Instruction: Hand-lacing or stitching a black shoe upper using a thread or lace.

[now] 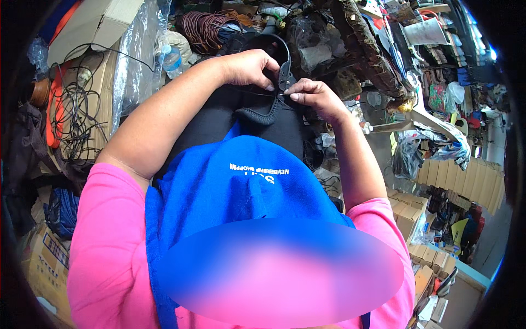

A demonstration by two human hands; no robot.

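left hand (249, 67): fingers pinched on black strap piece (285, 74)
right hand (312, 96): fingertips pinching black fabric edge (263, 116)
tip: keep fabric taut, grips close together

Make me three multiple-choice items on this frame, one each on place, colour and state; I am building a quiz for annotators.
1. Where is the clear plastic bottle?
A. left of the left hand
B. on the apron
C. right of the right hand

2. What colour is the apron?
A. green
B. blue
C. white

3. What are both hands doing?
A. hanging free
B. gripping a box
C. pinching a black piece

Answers: 1 A, it lies beside the left hand. 2 B, plainly blue. 3 C, left and right hand meet on the black piece.
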